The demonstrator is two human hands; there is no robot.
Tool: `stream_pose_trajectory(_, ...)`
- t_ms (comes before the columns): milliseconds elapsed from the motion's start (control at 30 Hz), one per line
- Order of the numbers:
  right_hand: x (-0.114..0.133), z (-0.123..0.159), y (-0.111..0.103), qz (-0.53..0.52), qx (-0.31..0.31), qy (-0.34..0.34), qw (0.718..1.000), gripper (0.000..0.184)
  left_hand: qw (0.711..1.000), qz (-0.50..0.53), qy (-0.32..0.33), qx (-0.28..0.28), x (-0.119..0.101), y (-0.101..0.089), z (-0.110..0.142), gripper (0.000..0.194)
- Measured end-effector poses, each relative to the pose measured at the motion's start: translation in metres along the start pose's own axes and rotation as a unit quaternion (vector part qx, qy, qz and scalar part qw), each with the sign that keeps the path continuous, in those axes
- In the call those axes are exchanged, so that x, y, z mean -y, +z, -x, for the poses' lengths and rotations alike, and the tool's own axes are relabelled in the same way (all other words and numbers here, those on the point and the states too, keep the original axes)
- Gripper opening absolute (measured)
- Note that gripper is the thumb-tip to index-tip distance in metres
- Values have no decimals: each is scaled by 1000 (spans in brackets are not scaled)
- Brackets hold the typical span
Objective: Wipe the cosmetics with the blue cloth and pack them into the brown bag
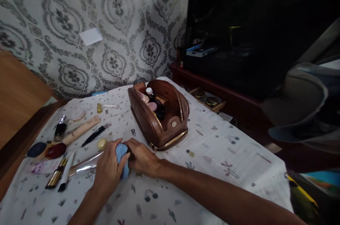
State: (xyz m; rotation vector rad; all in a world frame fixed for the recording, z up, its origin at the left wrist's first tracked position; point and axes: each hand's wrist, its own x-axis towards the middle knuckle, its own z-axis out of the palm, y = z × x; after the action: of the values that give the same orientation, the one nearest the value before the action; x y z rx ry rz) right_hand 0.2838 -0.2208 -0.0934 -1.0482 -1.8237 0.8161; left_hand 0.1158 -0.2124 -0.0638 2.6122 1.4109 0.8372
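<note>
My left hand (108,164) is closed around a bunched light-blue cloth (121,151). Close against it, my right hand (143,157) is curled round something dark, mostly hidden by its fingers and the cloth. Just beyond both hands stands a brown toiletry bag (143,118), its top unzipped and wide apart. Inside it are a white-capped bottle (149,91), a pink rounded item (152,106) and dark items. A silvery tube (86,164) lies left of my left hand, with a pale-yellow round item (101,143) behind it.
Cosmetics lie on the left of the patterned cloth-covered table (212,182): a dark bottle (60,128), a beige tube (82,130), a black pen (94,134), a gold-and-black tube (56,173) and a dark-red item (55,150). A drawer (219,106) stands partly out beyond the right edge.
</note>
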Motion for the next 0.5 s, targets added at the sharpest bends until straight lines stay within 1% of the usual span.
stream_pose_trajectory(133,6,4,-5,20,50,-16,998,44,997,50,-64,16,0,-8,4,42)
stream_pose_trajectory(233,9,6,-8,24,65,-44,997,40,983,123,-133,10,-4,-14,4,45)
stream_pose_trajectory(300,9,6,-8,14,58,-70,996,43,969,177,-173,-4,-10,-17,2,47)
stream_pose_trajectory(400,6,5,-7,5,32,-104,994,53,944,242,-223,-33,-16,-19,1,49)
stream_pose_trajectory(467,5,4,-6,8,13,-119,993,58,918,282,-273,-52,-14,-18,3,51)
stream_pose_trajectory(500,4,4,-6,8,3,-124,992,60,901,310,-300,-54,-11,-17,4,52)
